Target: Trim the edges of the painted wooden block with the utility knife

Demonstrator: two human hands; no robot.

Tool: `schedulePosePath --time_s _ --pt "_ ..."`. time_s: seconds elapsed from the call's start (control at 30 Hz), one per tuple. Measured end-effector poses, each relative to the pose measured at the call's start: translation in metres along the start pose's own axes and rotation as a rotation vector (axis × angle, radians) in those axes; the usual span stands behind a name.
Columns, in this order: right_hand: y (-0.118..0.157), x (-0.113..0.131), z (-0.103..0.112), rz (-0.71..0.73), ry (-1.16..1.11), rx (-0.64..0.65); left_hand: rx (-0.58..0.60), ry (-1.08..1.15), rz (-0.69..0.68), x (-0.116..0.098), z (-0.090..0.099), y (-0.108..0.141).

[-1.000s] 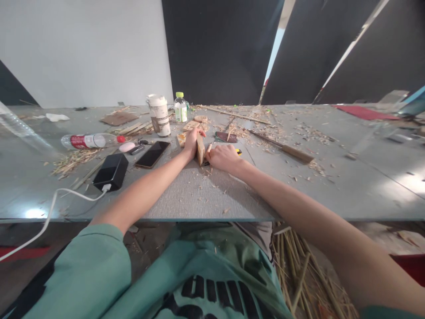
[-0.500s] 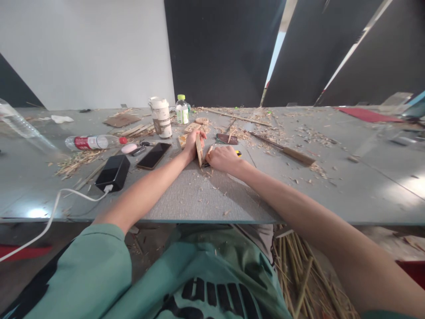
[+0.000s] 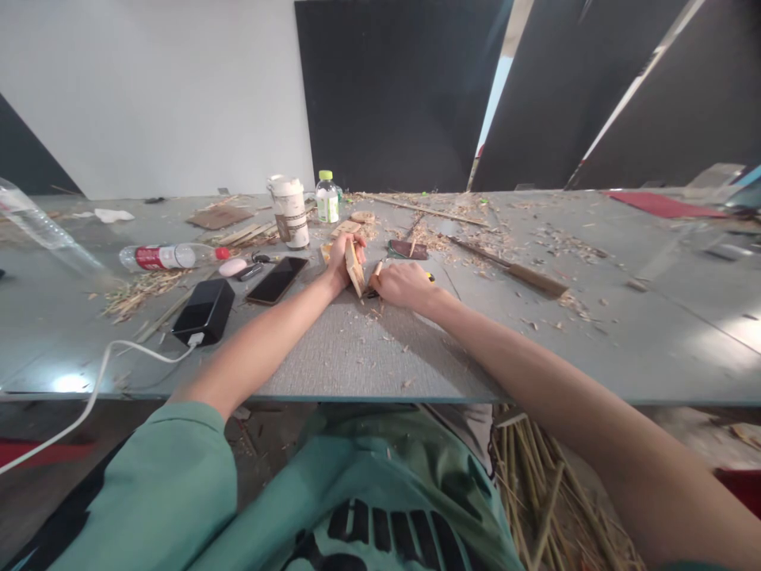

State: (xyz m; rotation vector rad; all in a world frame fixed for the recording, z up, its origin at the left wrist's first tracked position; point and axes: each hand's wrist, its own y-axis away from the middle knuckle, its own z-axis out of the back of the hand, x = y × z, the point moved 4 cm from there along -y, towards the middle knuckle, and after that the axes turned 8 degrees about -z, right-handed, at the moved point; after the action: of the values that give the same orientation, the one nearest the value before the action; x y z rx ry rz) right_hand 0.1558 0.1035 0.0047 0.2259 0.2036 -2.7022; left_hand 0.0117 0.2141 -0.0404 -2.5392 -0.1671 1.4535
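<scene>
My left hand [image 3: 342,260] is closed around a flat, pale piece of wood [image 3: 355,270], held tilted on edge just above the table. Close by on the right, my right hand [image 3: 404,285] is wrapped round a utility knife [image 3: 431,277]. Only its yellow end and a dark bit near the thumb show; the palm and fingers cover the rest. The knife's front end points at the lower part of the wood, but I cannot tell whether they touch. Beyond the hands lie a dark brown case [image 3: 407,250] and another small wooden piece [image 3: 345,228].
Left of me are a phone [image 3: 277,280], a black charger box [image 3: 205,311] with a white cable, and a lying plastic bottle [image 3: 172,255]. A paper cup [image 3: 290,212] and a green-capped bottle [image 3: 326,198] stand behind. A long wooden-handled tool [image 3: 535,279] lies right among shavings.
The piece of wood has turned in my left hand, showing more of its broad face and leaning more. My right hand has barely moved.
</scene>
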Motion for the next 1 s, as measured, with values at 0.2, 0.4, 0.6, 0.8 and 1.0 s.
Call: schedulePosePath --time_s 0.2,0.4,0.6,0.8,1.0 --pt "0.002 -0.002 0.002 -0.017 -0.009 0.003 -0.003 0.030 0.020 -0.002 0.002 0.000" --pt "-0.001 0.002 0.005 0.015 0.015 0.031 -0.005 0.024 0.005 0.000 0.002 0.001" --pt "-0.004 0.007 0.005 0.070 0.049 0.054 -0.006 -0.002 -0.014 0.004 -0.002 0.001" --pt "-0.004 0.010 0.006 0.096 0.056 0.068 0.022 0.008 0.009 0.001 -0.004 0.000" --pt "-0.002 0.008 0.008 0.104 0.035 0.065 0.034 0.048 0.017 -0.002 -0.002 0.000"
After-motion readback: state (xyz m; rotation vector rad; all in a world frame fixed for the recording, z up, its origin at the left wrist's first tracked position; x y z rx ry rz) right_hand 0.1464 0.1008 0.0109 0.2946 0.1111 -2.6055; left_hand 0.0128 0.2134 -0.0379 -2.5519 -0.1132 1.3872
